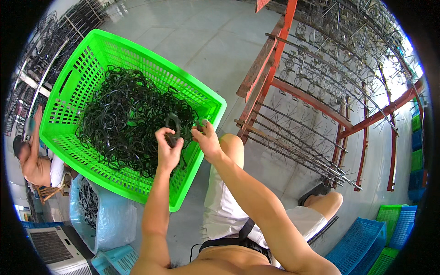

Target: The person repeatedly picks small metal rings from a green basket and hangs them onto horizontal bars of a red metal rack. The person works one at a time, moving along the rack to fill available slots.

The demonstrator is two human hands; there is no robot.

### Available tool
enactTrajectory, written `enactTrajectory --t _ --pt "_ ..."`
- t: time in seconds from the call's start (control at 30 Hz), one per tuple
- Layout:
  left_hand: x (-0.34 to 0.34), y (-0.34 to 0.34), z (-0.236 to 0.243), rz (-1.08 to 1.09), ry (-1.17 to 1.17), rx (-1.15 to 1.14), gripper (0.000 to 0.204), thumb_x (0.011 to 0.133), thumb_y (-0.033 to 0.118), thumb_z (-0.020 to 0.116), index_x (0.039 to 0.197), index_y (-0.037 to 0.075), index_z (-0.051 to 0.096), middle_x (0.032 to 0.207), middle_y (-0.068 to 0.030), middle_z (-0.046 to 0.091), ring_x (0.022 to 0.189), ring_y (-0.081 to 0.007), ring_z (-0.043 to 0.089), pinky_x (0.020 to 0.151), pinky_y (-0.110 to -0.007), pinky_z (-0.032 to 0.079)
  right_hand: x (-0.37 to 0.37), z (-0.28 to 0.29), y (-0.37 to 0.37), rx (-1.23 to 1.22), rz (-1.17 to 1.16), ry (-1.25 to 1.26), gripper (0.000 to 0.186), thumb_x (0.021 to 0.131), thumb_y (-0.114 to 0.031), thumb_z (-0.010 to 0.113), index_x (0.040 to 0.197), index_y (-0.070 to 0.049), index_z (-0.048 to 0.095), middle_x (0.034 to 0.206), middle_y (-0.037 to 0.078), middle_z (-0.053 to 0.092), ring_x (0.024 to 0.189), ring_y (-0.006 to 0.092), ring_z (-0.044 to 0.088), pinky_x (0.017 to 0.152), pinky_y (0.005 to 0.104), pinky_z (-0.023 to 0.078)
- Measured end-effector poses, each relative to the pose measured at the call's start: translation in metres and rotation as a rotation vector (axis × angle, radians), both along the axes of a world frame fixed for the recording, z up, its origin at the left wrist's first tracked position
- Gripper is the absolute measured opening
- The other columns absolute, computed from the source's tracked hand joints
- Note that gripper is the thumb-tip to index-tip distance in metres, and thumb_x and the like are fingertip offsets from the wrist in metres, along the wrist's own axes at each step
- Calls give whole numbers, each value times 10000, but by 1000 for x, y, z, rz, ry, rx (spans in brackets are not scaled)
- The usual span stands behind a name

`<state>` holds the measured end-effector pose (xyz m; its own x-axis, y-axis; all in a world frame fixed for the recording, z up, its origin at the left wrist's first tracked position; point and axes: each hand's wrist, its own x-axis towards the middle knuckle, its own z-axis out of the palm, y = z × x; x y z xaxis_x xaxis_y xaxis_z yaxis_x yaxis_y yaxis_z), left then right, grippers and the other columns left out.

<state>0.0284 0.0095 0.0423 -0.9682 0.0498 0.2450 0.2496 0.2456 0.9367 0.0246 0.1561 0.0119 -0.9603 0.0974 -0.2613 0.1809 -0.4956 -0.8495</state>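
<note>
A large bright-green plastic basket [201,98] stands in front of me, tilted in view, with a tangled heap of glossy black looped parts [119,114] inside. Over the basket's near right part, my left hand [168,152] is closed, thumb and fingers pinching a dark looped piece [173,123] that stands up from the fingers. Beside it, at the basket's right rim, my right hand [209,143] is closed too, its fingertips around a small dark piece [202,123]. Whether the two pieces are joined I cannot tell.
A red metal rack [275,59] with rods and hanging wire hooks stands at right. Blue crates [357,243] and green crates are stacked lower right. A plastic-lined bin [110,215] of dark parts stands lower left, near a grey-white appliance [57,250]. Another person [39,167] sits at far left.
</note>
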Motion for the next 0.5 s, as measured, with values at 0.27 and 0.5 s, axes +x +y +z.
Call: enactTrajectory --t 0.27,0.5 --pt "-6 -25 44 122 -269 465 351 879 102 596 1189 84 432 845 -11 547 636 -89 502 543 -262 478 -14 42 49 -64 1 229 213 950 -116 464 1141 -24 481 859 27 588 643 72 458 573 213 398" --pt "1 -14 74 -372 -259 252 207 813 91 625 1003 82 546 938 -12 548 890 -101 501 795 -224 381 -6 92 78 -310 179 159 178 977 -175 485 1108 -56 510 773 -4 557 511 42 362 452 187 302"
